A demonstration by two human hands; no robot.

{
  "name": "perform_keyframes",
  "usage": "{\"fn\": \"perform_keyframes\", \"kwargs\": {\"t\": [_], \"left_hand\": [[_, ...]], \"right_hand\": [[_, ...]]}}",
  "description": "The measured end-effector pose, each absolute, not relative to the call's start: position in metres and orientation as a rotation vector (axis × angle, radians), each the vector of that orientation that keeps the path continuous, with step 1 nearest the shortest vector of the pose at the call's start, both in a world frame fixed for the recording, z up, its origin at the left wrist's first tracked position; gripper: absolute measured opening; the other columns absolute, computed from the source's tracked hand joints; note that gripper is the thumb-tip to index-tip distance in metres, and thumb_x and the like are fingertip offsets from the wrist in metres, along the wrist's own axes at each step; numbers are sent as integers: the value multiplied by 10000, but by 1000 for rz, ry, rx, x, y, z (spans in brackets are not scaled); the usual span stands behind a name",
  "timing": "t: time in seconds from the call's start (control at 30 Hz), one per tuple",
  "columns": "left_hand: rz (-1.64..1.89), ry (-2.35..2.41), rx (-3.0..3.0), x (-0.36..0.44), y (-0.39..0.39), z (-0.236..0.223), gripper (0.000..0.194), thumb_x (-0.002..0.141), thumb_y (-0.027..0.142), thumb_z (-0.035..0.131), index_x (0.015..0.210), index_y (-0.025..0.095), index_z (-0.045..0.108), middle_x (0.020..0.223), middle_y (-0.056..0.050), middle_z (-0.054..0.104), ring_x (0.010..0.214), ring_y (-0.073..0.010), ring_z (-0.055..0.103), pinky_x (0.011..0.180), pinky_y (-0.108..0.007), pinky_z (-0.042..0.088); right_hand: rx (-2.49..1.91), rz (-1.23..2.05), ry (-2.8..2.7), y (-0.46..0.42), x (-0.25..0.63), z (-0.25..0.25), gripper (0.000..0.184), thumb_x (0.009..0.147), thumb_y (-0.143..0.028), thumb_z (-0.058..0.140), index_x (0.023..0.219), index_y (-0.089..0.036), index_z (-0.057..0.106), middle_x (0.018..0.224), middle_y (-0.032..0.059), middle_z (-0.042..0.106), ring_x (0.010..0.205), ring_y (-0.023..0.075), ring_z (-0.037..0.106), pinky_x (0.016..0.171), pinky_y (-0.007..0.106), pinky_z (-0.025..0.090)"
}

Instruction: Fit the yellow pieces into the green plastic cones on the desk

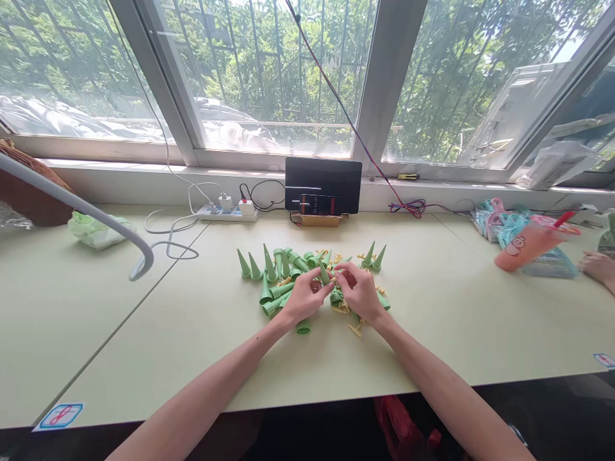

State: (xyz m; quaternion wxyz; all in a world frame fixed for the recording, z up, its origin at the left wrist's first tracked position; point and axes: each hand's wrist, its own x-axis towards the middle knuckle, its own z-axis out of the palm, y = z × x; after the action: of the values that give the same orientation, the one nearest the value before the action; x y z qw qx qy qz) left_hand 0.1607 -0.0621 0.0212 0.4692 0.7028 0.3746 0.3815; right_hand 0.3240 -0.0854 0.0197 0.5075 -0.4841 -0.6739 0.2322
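Observation:
My left hand is closed round a green plastic cone spike, its tip pointing up. Close against that cone, my right hand pinches a small yellow T-shaped plug, mostly hidden by the fingers. Around both hands lies a pile of green cones and caps, with yellow plugs scattered among them. Several cones stand upright at the pile's left, and a pair of upright cones stands behind my right hand.
Behind the pile, a phone leans on a dark tablet. A power strip with cables lies left of them. At right are an orange drink cup, bagged items and another person's hand. A grey curved bar crosses the left.

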Motion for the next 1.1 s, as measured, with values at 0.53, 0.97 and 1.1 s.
{"fn": "perform_keyframes", "kwargs": {"t": [0.53,0.97,1.1], "left_hand": [[949,928,1802,161,-64,25,226,870,379,603,931,162,606,563,49,441,468,-92,433,455,-212,353],[955,914,1820,161,-64,25,212,869,375,599,906,166,599,551,59,409,460,-87,397,447,-207,341],[957,909,1828,162,-64,24,197,873,365,593,893,169,589,559,58,397,467,-83,363,445,-206,329]], "right_hand": [[-1166,524,-1633,-84,324,20,146,942,-288,517,949,-185,620,570,-54,466,479,100,386,483,235,319],[-1173,517,-1634,-85,324,20,149,941,-294,517,935,-189,623,550,-61,419,472,104,362,475,235,297],[-1172,513,-1640,-85,325,19,148,941,-296,519,939,-191,623,548,-62,421,473,105,366,478,234,297]]}}
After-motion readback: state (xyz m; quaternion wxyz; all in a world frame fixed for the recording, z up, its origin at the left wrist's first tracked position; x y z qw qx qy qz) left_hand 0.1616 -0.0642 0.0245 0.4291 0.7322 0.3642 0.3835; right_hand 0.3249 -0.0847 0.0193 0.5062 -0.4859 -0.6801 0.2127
